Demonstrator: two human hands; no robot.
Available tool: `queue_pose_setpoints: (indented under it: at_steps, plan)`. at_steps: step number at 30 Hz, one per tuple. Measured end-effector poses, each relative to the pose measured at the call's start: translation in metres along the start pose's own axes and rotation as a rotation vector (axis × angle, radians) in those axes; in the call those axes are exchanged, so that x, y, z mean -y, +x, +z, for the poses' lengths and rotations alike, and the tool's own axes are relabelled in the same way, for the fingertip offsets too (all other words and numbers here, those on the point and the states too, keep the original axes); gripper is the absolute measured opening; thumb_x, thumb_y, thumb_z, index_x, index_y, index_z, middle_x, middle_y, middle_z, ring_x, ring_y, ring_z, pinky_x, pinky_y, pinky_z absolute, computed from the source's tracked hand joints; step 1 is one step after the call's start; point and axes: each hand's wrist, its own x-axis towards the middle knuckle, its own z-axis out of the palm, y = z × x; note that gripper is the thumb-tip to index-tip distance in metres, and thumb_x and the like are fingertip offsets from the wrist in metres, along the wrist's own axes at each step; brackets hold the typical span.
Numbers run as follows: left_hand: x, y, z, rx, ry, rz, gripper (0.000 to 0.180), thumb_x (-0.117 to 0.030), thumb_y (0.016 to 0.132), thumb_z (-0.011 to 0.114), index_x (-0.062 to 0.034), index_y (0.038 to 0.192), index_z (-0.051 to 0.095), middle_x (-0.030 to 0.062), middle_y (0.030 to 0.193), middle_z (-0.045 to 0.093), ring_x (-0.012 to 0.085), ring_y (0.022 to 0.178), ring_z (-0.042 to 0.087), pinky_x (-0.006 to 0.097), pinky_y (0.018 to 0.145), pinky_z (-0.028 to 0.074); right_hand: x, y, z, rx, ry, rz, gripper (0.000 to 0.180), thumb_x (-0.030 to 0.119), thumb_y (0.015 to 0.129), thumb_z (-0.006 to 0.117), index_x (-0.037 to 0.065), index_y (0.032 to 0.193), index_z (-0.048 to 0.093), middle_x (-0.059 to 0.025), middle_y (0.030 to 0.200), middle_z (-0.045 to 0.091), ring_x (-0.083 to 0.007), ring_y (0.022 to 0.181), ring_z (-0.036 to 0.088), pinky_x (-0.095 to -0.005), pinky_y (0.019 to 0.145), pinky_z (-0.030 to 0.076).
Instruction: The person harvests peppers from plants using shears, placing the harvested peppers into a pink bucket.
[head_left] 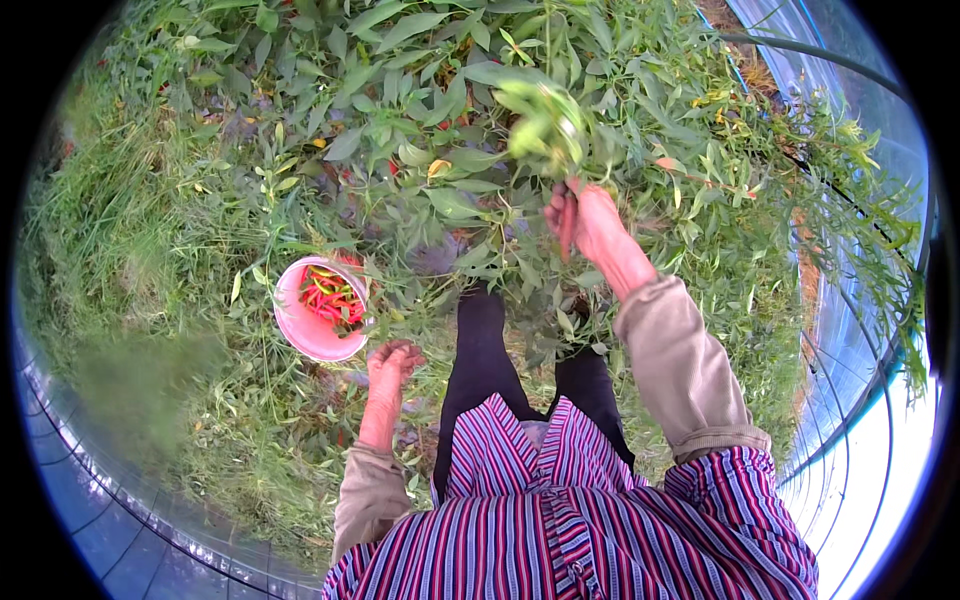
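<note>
- My right hand (585, 222) is raised into the pepper plants (440, 130), fingers closed around what looks like a red chili (567, 228) hanging among the stems; I read it as clenched on that one pod, though leaves hide part of the grip.
- My left hand (392, 362) hangs low with the fingers loosely curled and nothing in it that I can make out. It sits just beside the lower right rim of the pink bucket (305, 335), not touching it as far as I can tell.
- The bucket rests on the ground in the grass, tipped a little toward me, and holds a heap of red chilies with a few green ones (330, 296). It lies to my left, well apart from the raised hand.
- A blurred bunch of green leaves (545, 125) stands just above the right hand, close to the camera.
- My dark legs (480, 350) and striped apron (560, 520) fill the lower middle; a clear plastic greenhouse wall (860, 400) curves along the right edge.
- I judge the step in hand to be the picking itself: the pod is gripped but seems not yet off the stem.
- The next move, as I see it, calls for a clean pull or twist that spares the branch, then a carry across my body to the bucket.
</note>
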Motion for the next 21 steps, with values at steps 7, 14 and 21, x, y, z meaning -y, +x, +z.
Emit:
queue_pose_setpoints:
  at_steps: [7, 14, 21]
  plan:
    - [-0.006, -0.002, 0.003, 0.023, 0.031, 0.008, 0.024, -0.017, 0.088, 0.055, -0.0036, 0.108, 0.055, 0.0117, 0.095, 0.066, 0.0198, 0.082, 0.066, 0.029, 0.068, 0.046, 0.001, -0.108, 0.016, 0.041, 0.082, 0.46, 0.017, 0.025, 0.089, 0.04, 0.015, 0.076, 0.042, 0.0044, 0.059, 0.031, -0.0132, 0.056, 0.034, -0.0287, 0.056, 0.032]
    - [-0.013, 0.012, 0.03, 0.025, 0.317, 0.548, 0.02, -0.01, 0.085, 0.057, 0.0001, 0.102, 0.058, 0.0098, 0.09, 0.066, 0.0184, 0.076, 0.063, 0.028, 0.074, 0.047, -0.08, -0.129, -0.054, -0.082, 0.19, 0.256, 0.023, 0.039, 0.093, 0.043, 0.019, 0.095, 0.053, 0.0034, 0.057, 0.039, -0.0135, 0.055, 0.039, -0.0393, 0.064, 0.04]
    - [-0.067, 0.001, 0.116, -0.157, 0.743, 1.226, 0.027, 0.001, 0.075, 0.058, -0.0033, 0.101, 0.06, 0.013, 0.097, 0.06, 0.0285, 0.09, 0.059, 0.039, 0.076, 0.049, -0.05, -0.132, -0.049, 0.01, 0.349, 0.327, 0.023, 0.031, 0.091, 0.046, 0.013, 0.099, 0.057, -0.0017, 0.079, 0.061, -0.0133, 0.053, 0.042, -0.0336, 0.061, 0.038]
